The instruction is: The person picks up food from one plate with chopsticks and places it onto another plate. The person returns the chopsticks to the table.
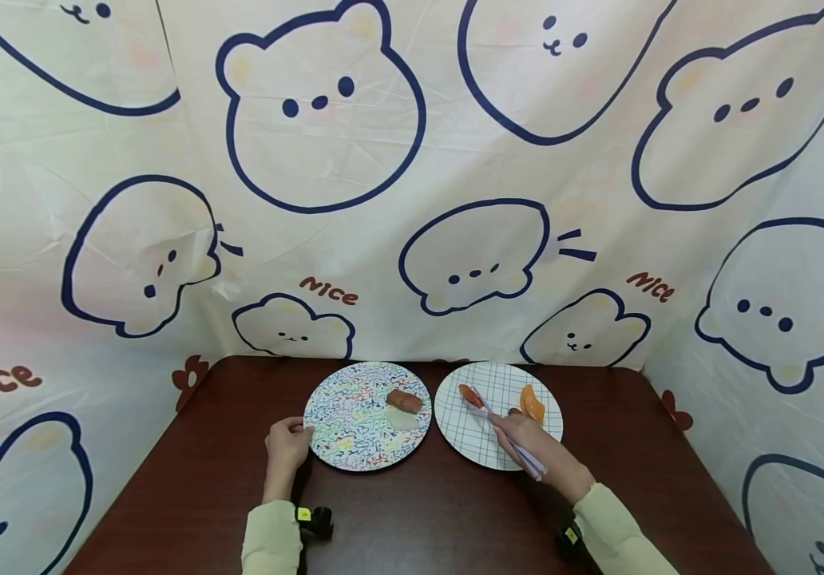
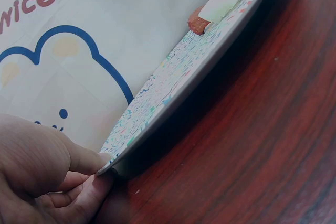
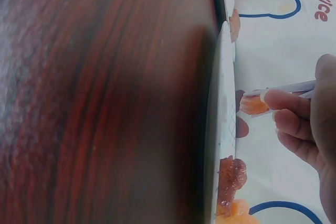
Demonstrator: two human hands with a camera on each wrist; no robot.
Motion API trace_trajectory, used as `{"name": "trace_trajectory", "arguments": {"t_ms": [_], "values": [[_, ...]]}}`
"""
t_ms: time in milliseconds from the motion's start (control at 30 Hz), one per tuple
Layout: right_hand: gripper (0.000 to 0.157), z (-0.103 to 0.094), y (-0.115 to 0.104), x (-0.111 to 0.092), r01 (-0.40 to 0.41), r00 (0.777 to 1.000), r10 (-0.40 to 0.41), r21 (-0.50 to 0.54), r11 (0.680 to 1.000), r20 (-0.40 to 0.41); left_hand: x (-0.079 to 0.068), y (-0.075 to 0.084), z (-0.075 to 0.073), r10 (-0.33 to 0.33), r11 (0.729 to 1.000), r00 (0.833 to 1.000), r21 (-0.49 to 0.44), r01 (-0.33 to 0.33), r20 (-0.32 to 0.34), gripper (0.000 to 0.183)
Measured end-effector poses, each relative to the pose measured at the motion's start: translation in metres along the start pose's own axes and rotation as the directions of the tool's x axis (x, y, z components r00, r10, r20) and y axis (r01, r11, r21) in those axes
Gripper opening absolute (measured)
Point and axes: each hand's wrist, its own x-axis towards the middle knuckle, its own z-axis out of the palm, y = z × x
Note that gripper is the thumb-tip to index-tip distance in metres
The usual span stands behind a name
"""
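My left hand [image 1: 287, 444] pinches the left rim of a round plate with multicoloured squiggles [image 1: 354, 415], thumb above and fingers below in the left wrist view. On that plate lie a reddish-brown food piece [image 1: 405, 401] and a pale, thin slice [image 1: 402, 418]. With my right hand [image 1: 530, 442] I hold slim, pale lilac tongs [image 1: 529, 461] over a white plate with a grid pattern [image 1: 493, 374]. An orange-brown food piece [image 3: 254, 104] is between the tongs' tips, above the plate surface. Orange segments [image 1: 532, 404] and a glossy reddish-brown piece [image 3: 231, 179] lie on the grid plate.
Both plates stand side by side at the back of a dark brown wooden table [image 1: 412, 519]. Behind and beside it hangs a pale cloth [image 1: 383, 247] printed with cartoon bears. Each wrist carries a small black camera [image 1: 320, 521].
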Motion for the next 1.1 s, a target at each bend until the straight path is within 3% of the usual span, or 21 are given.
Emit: {"name": "trace_trajectory", "arguments": {"t_ms": [200,433,633,800,967,1100], "values": [[0.025,-0.004,-0.004,0.003,0.092,0.994,-0.095,-0.046,0.995,-0.059,0.000,0.000,0.000,0.002,1.000,1.000,-0.001,-0.002,0.001,0.038],[0.028,-0.003,-0.004,0.006,0.190,0.971,-0.204,-0.111,0.975,-0.124,0.000,-0.001,-0.001,-0.002,1.000,1.000,0.006,0.002,0.001,0.038],[0.036,-0.006,-0.010,0.008,0.219,0.956,-0.238,-0.123,0.968,-0.170,0.000,-0.001,-0.001,0.003,1.000,1.000,0.009,-0.003,0.000,0.038],[0.024,-0.009,-0.016,0.012,0.232,0.951,-0.252,-0.124,0.965,-0.178,0.000,-0.001,0.000,0.001,1.000,1.000,0.005,-0.001,-0.003,0.038],[0.029,-0.010,-0.022,0.016,0.227,0.951,-0.248,-0.130,0.965,-0.182,-0.001,0.000,0.000,-0.002,1.000,1.000,0.001,0.002,-0.004,0.038],[0.024,-0.008,-0.023,0.018,0.278,0.929,-0.303,-0.141,0.950,-0.212,0.000,0.000,0.001,-0.002,1.000,1.000,0.002,0.002,-0.004,0.038]]}}
